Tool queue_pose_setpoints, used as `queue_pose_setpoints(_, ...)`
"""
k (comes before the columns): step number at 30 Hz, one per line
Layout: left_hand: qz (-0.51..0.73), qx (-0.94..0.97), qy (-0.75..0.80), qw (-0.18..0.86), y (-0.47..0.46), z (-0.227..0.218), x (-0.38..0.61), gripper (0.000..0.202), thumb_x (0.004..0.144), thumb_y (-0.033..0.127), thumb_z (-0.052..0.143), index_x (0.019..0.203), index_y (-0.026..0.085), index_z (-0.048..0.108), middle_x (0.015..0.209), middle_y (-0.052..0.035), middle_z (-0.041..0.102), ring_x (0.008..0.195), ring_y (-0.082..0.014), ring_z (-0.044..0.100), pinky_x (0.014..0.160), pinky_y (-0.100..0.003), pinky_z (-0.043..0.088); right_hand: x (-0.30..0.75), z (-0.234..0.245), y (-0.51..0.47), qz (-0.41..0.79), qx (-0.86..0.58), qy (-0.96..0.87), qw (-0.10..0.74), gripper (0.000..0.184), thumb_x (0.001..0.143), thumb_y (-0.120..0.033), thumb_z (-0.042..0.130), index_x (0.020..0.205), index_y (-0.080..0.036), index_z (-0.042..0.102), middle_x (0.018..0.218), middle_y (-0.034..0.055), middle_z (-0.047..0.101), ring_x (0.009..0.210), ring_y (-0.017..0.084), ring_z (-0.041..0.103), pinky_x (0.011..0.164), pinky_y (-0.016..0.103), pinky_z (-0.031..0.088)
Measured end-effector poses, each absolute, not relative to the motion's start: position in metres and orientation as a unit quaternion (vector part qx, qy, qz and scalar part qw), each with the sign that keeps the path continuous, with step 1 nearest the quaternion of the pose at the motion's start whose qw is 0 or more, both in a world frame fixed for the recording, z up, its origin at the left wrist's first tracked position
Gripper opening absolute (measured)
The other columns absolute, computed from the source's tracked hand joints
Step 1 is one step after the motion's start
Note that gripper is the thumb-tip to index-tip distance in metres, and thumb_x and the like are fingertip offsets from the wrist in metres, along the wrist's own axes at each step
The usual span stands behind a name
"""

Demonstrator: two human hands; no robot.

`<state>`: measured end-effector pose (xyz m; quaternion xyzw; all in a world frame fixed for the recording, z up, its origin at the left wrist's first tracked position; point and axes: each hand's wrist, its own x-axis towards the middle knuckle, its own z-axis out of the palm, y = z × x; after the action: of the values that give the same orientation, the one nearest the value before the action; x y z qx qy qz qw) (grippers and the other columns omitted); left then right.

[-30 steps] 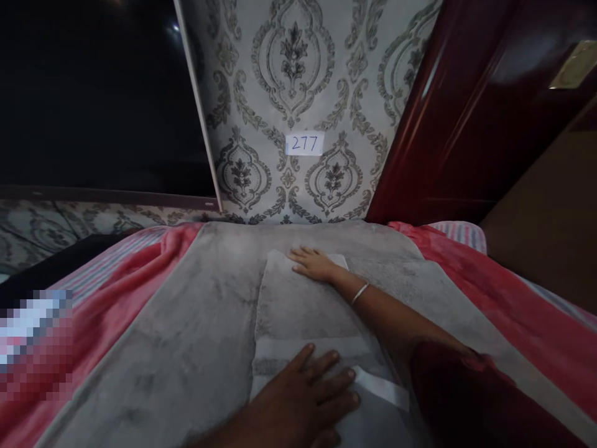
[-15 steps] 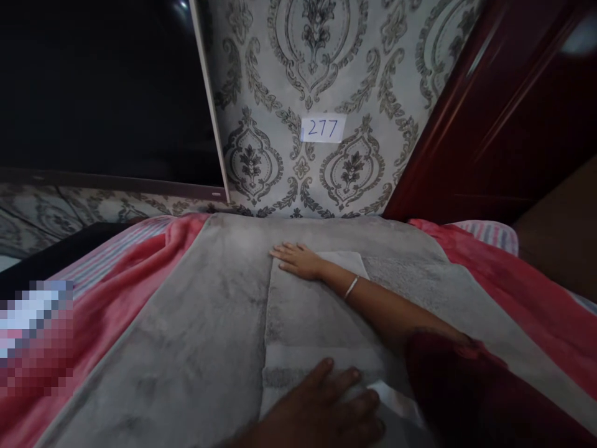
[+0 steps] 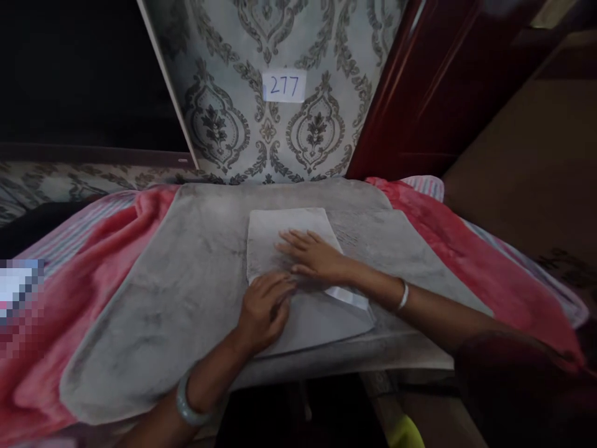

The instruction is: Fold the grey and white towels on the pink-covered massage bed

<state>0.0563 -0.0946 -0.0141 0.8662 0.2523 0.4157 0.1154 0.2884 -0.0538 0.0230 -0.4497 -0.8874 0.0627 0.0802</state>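
Observation:
A folded grey cloth [image 3: 280, 233] with a white band lies on a larger grey mat [image 3: 186, 280] spread over a table. My right hand [image 3: 314, 255] rests flat on the middle of the folded cloth, fingers stretched out toward the left; a thin bangle circles its wrist. My left hand [image 3: 263, 308] sits on the cloth's near left part with fingers curled down against the fabric; whether it pinches the cloth I cannot make out. A pale bracelet is on the left wrist.
A red blanket [image 3: 79, 267] hangs over both sides of the table under the mat. Patterned wallpaper with a paper label reading 277 [image 3: 284, 86] is behind. A dark red wooden door [image 3: 443, 93] stands at right, a dark window at left. A yellow-green object [image 3: 405, 432] sits below the table edge.
The view has pulled back and the table's near edge now shows. My right hand drew back from the cloth's far end to its middle; my left hand moved forward beside it and curled.

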Motion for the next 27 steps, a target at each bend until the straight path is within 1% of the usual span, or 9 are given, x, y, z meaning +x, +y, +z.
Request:
queue_pose_setpoints(2, 0.426, 0.853, 0.275, 0.125, -0.091, -0.017, 0.059, 0.026, 0.093, 0.023, 0.048, 0.108, 0.021, 0.069, 0.114, -0.0090, 0.073, 0.110, -0.0217, 0.067, 0.099, -0.041, 0.052, 0.286, 0.009, -0.095, 0.070, -0.478, -0.873, 0.069, 0.066, 0.101, -0.059, 0.039, 0.159, -0.033, 0.025, 0.168, 0.0053, 0.016, 0.155, 0.030, 0.010, 0.122, 0.058, 0.012)
queue_pose_setpoints(6, 0.401, 0.868, 0.258, 0.139, -0.081, -0.016, 0.064, 0.025, 0.092, 0.026, 0.047, 0.096, 0.021, 0.070, 0.096, -0.0066, 0.076, 0.093, -0.0204, 0.070, 0.088, -0.037, 0.056, 0.279, -0.009, -0.141, 0.070, -0.553, -0.827, 0.075, 0.060, 0.103, -0.052, 0.038, 0.159, -0.032, 0.029, 0.167, 0.0042, 0.020, 0.155, 0.027, 0.011, 0.123, 0.056, 0.012)
queue_pose_setpoints(10, 0.399, 0.862, 0.273, 0.154, -0.073, -0.013, 0.062, 0.027, 0.091, 0.034, 0.048, 0.091, 0.022, 0.072, 0.095, -0.0055, 0.076, 0.091, -0.0208, 0.071, 0.086, -0.036, 0.058, 0.290, -0.008, -0.164, 0.086, -0.569, -0.809, 0.118, 0.057, 0.103, -0.048, 0.041, 0.156, -0.030, 0.036, 0.164, 0.0032, 0.028, 0.153, 0.025, 0.018, 0.124, 0.051, 0.019)
queue_pose_setpoints(14, 0.406, 0.846, 0.292, 0.185, -0.068, -0.010, 0.060, 0.030, 0.089, 0.041, 0.050, 0.088, 0.022, 0.073, 0.096, -0.0056, 0.077, 0.090, -0.0208, 0.072, 0.086, -0.035, 0.059, 0.335, -0.006, -0.187, 0.099, -0.602, -0.765, 0.208, 0.050, 0.098, -0.043, 0.050, 0.145, -0.024, 0.055, 0.156, 0.0063, 0.043, 0.148, 0.025, 0.033, 0.123, 0.044, 0.026)
queue_pose_setpoints(17, 0.407, 0.846, 0.290, 0.184, -0.066, -0.009, 0.060, 0.031, 0.087, 0.044, 0.051, 0.086, 0.022, 0.073, 0.095, -0.0055, 0.077, 0.090, -0.0210, 0.072, 0.085, -0.035, 0.059, 0.388, -0.002, -0.207, 0.066, -0.705, -0.637, 0.303, 0.049, 0.094, -0.030, 0.047, 0.139, -0.016, 0.060, 0.150, 0.0131, 0.051, 0.143, 0.026, 0.041, 0.123, 0.046, 0.026)
queue_pose_setpoints(20, 0.406, 0.850, 0.284, 0.181, -0.065, -0.008, 0.061, 0.032, 0.086, 0.047, 0.052, 0.085, 0.023, 0.073, 0.093, -0.0052, 0.078, 0.088, -0.0210, 0.072, 0.084, -0.033, 0.059, 0.442, 0.007, -0.228, 0.040, -0.797, -0.437, 0.415, 0.052, 0.083, -0.020, 0.050, 0.133, -0.015, 0.064, 0.144, 0.0137, 0.057, 0.140, 0.027, 0.046, 0.122, 0.049, 0.028)
queue_pose_setpoints(23, 0.406, 0.852, 0.280, 0.177, -0.064, -0.006, 0.061, 0.034, 0.086, 0.049, 0.051, 0.085, 0.023, 0.073, 0.092, -0.0052, 0.077, 0.087, -0.0212, 0.072, 0.082, -0.032, 0.059, 0.480, 0.012, -0.249, 0.035, -0.822, -0.327, 0.465, 0.052, 0.078, -0.017, 0.052, 0.127, -0.012, 0.066, 0.139, 0.0172, 0.060, 0.138, 0.031, 0.047, 0.120, 0.050, 0.030)
queue_pose_setpoints(25, 0.404, 0.854, 0.280, 0.174, -0.065, -0.005, 0.061, 0.035, 0.087, 0.050, 0.051, 0.084, 0.023, 0.073, 0.092, -0.0052, 0.077, 0.087, -0.0215, 0.072, 0.081, -0.032, 0.058, 0.493, 0.011, -0.261, 0.054, -0.825, -0.266, 0.495, 0.044, 0.078, -0.019, 0.053, 0.119, -0.012, 0.069, 0.129, 0.0189, 0.066, 0.130, 0.033, 0.055, 0.114, 0.050, 0.039)
queue_pose_setpoints(27, 0.403, 0.853, 0.283, 0.174, -0.065, -0.004, 0.061, 0.035, 0.086, 0.051, 0.051, 0.085, 0.023, 0.073, 0.094, -0.0052, 0.077, 0.088, -0.0218, 0.072, 0.083, -0.033, 0.058, 0.496, 0.005, -0.272, 0.098, -0.818, -0.209, 0.527, 0.035, 0.082, -0.022, 0.051, 0.111, -0.011, 0.069, 0.114, 0.0194, 0.071, 0.112, 0.032, 0.067, 0.099, 0.049, 0.052)
